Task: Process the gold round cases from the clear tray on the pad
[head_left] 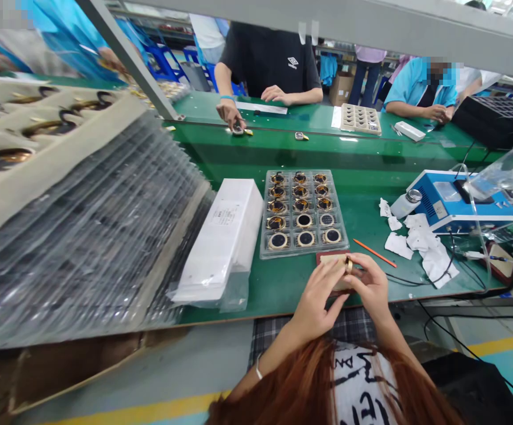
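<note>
My right hand (372,284) pinches a small gold-rimmed watch case (349,265), tilted on edge, between thumb and fingers. Stretched out over a beige pad with a dark red edge (327,257), the fingers of my left hand (320,298) reach close to the watch case; whether they touch it is hard to see. Both hands partly hide the pad. Just beyond them lies a clear plastic tray (295,249) with rows of gold watch cases. Some show dark round faces, others open insides with orange parts.
Left stand a long white box (214,236) and a tall stack of plastic trays (92,236). On the right are an orange stick (375,252), crumpled white paper (433,260), a dispenser bottle (405,204) and a blue machine (451,200). Co-workers (274,65) sit opposite.
</note>
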`<state>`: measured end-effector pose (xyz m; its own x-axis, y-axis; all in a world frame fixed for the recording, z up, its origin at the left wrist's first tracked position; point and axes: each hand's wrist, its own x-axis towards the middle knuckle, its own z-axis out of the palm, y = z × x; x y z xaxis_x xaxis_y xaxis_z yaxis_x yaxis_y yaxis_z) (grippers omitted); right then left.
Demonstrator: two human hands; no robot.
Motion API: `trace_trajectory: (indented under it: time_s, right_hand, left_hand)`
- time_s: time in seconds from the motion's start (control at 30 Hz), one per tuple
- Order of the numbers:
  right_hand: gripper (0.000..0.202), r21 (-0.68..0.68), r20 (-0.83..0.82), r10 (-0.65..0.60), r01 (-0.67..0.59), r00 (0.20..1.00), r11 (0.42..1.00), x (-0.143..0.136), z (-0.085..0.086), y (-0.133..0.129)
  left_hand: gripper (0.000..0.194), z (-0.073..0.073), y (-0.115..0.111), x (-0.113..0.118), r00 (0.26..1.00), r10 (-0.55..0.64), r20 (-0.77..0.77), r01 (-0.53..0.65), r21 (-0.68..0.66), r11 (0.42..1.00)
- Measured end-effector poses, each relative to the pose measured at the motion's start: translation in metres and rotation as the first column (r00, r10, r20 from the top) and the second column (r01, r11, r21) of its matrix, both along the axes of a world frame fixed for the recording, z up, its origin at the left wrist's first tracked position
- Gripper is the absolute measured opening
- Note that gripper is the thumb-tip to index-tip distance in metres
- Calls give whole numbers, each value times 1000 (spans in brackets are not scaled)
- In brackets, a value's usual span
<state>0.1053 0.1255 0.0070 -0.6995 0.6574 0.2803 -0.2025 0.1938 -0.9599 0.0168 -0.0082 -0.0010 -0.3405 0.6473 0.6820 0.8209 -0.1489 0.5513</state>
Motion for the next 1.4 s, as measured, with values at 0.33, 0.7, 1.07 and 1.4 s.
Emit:
trace_trajectory:
  time_s: [0.33, 0.7, 1.07, 1.4]
  right_hand:
    - [27, 760, 273, -39, -191, 961, 622, -6, 13, 24]
    - [30, 754, 414, 54, -375, 909, 539, -14, 16, 25]
    - [37, 717, 479, 55, -427, 876, 551, -12, 20, 26]
    - [50, 862, 430, -116, -369, 895, 347, -70, 30, 14]
  left_hand:
    - [45, -13, -11, -21, 963, 268, 39, -259, -152, 954]
    - [42, -22, -13, -24, 964, 264, 1, -261, -150, 954]
    - [40, -23, -13, -24, 964, 265, -10, -264, -130, 956]
    - [29, -18, -17, -25, 907, 421, 31, -421, -6, 907]
